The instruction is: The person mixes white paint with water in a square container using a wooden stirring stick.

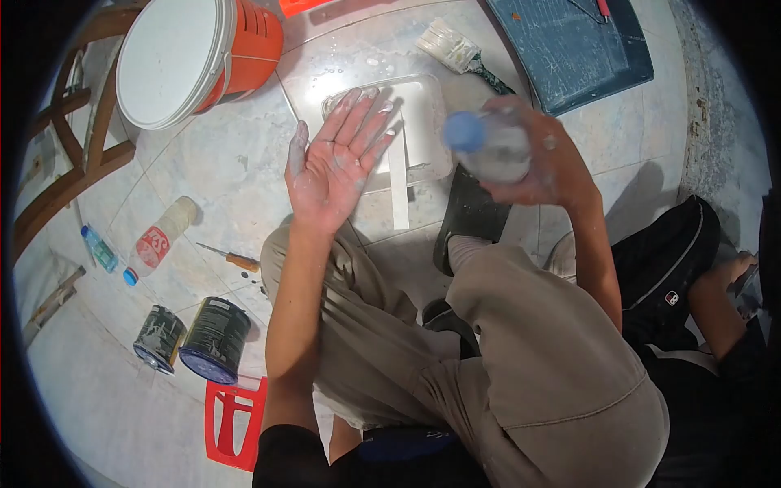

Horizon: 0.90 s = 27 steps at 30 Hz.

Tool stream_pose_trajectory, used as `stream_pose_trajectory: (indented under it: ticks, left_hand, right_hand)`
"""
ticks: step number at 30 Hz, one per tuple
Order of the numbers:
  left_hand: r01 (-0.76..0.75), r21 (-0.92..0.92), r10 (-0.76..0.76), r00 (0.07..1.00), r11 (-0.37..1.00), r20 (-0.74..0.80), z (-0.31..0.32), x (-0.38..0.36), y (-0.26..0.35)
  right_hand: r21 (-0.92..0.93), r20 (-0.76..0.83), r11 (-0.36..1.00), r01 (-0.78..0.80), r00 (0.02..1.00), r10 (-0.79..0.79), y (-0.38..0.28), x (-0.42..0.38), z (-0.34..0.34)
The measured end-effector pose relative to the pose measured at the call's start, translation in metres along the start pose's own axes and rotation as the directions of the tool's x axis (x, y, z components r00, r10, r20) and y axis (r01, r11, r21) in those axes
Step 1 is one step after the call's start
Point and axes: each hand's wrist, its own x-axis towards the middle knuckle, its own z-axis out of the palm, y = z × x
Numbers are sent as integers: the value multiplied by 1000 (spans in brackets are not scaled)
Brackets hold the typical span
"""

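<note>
My left hand (335,167) is held palm up with its fingers spread, and white smears mark the fingers and palm. Nothing rests in it. My right hand (549,159) is wrapped round a clear plastic bottle (498,153) with a blue cap, tilted so that the cap points left; motion blurs it slightly. Beneath and between the hands lies a shallow clear tray (442,167) holding white material, partly hidden by my left fingers. A flat white strip (398,191) lies across the tray's near edge.
An orange bucket (259,49) with a white lid stands upper left. A paint brush (447,47) lies near a dark blue tray (569,49). Bottles, a screwdriver (242,261) and two dark cans (215,337) are at left. Another person's arm (716,301) shows at right.
</note>
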Motion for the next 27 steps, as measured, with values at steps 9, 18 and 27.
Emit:
stream_pose_trajectory:
  ticks: [9, 18, 27]
  left_hand:
    - [-3, 373, 43, 994, 928, -98, 8, 2, -11]
    - [31, 429, 15, 994, 903, -105, 0, 6, -15]
    - [54, 468, 11, 991, 882, -136, -1, 6, -17]
  right_hand:
    - [-322, 365, 923, -212, 871, 328, -8, -16, 20]
    - [-359, 322, 921, -148, 907, 272, -9, -19, 27]
    - [-383, 356, 897, -222, 860, 365, -14, -17, 26]
